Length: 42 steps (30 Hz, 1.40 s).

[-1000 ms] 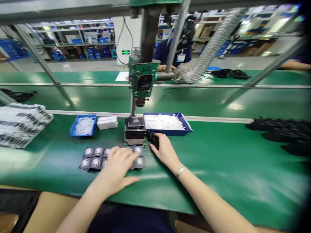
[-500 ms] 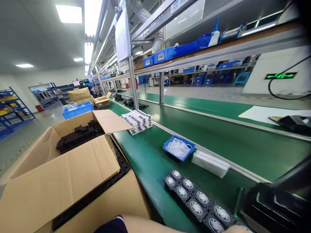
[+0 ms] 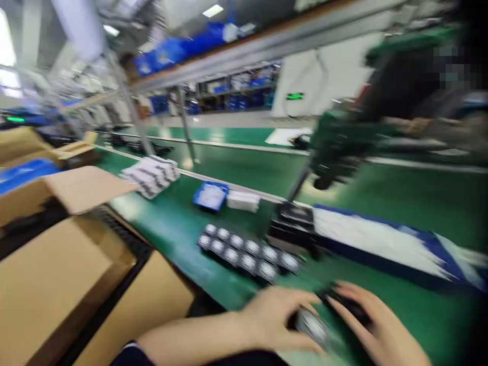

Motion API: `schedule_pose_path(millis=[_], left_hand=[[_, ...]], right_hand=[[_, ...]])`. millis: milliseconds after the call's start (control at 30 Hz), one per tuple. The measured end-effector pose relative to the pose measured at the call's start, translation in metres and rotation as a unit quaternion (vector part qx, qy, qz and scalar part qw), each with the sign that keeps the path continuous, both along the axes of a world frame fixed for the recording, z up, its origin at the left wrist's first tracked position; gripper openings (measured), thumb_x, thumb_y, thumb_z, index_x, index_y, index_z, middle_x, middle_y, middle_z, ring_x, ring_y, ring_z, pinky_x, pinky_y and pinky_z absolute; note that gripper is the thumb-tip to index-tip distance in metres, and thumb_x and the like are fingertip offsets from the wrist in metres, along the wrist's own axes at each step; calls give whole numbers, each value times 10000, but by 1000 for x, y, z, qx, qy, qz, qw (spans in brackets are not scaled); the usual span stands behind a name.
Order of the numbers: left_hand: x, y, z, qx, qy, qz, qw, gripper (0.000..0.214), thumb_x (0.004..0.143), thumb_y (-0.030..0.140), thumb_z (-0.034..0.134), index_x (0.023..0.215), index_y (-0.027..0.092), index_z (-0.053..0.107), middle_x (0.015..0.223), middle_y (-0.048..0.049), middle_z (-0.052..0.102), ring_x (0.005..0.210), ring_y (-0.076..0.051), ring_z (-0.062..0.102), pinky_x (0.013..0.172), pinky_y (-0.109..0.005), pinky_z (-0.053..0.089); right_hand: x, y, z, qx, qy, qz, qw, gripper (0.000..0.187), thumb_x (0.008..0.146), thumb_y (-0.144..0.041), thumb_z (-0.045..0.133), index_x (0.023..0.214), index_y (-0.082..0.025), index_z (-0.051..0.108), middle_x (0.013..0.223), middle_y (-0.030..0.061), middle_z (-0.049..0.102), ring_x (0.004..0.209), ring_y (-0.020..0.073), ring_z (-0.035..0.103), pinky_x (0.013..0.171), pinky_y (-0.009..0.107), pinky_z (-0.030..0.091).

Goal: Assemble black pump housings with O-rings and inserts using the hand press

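Observation:
My left hand reaches in from the bottom, its thumb and fingers curved round a small fan with a black body and a pale round face. Close to its right, my right hand is bent over a black part; motion blur hides what kind it is. Both hands are low over the green bench. Beyond my left hand, a double row of black fans with white round faces lies side by side on the bench.
A black base carries a green bench machine. Right of it is a long blue tray of white pieces. Farther back are a small blue tray, a white box and stacked white parts. An open carton stands left.
The view has swung right, bringing the green machine and long tray into sight. My left hand has left the end of the fan row, and both hands now show at the bottom.

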<state>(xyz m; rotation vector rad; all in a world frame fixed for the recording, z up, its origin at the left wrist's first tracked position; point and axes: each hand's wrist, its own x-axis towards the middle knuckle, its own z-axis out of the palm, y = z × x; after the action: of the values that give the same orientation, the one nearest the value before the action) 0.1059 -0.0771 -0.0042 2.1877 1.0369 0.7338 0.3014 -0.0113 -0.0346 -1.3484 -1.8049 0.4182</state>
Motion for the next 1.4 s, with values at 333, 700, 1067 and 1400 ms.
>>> schedule_pose_path(millis=[333,700,1067,1400], left_hand=[[-2,4,-5,-197,-162,-17,967,615,786,229,766,1318,241,459,1164,-62,666,1095,-210,652,1018,-424,519],[-3,7,-7,-207,-163,-33,964,618,831,260,731,1362,261,413,1160,-71,651,1103,-227,653,1016,-451,536],[-5,5,-11,-177,-135,-23,975,596,853,330,719,1363,284,414,1176,-61,644,1104,-223,666,1001,-411,557],[-5,5,-14,-172,-144,-24,974,638,847,327,730,1387,307,390,1170,-51,651,1093,-222,674,986,-413,570]], right_hand=[[20,-39,9,-47,50,-43,997,291,921,-489,625,867,-203,614,1113,129,617,1080,267,609,972,497,499],[10,-89,82,-50,79,132,987,91,953,-263,630,1040,-244,607,1098,77,636,1090,227,602,954,406,522],[-1,-87,74,-40,43,148,987,108,974,-235,595,1077,-216,567,1075,83,616,1095,230,551,971,436,499],[-2,-86,80,-108,52,163,979,119,960,-218,625,1062,-219,565,1081,69,619,1122,217,533,997,405,474]])
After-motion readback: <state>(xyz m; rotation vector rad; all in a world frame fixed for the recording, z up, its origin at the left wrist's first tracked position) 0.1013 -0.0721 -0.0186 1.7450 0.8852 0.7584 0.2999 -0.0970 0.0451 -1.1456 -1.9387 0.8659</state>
